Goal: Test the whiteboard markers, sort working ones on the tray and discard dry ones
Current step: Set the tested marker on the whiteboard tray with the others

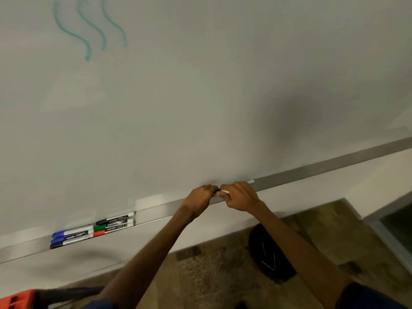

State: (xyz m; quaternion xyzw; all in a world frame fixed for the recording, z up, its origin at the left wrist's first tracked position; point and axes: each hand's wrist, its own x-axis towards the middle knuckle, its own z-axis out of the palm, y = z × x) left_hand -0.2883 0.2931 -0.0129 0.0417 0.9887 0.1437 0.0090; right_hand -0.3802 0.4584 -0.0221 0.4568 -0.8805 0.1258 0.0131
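The whiteboard [200, 97] (three green squiggles [89, 30] upper left) hangs above patterned carpet [211, 275]; capped markers [93, 230] lie on its tray [22, 250], at left. At the board's lower edge the left hand [200, 197] pinches the black cap of a white-barrelled marker [225, 192]; the right hand [239, 198] grips its barrel.

We see three teal squiggles [89, 27] on the pale grey-white whiteboard [200, 97]. On the silver tray [312, 172], white-barrelled markers [77, 233] are capped blue, green, red and black. Below, we spot a mottled brown carpet [211, 275].

Cream wall [323, 188] and carpet [211, 275]
Brown patterned carpet is meeting the wall's foot; a metal-framed glass panel [399, 228] is standing at right.
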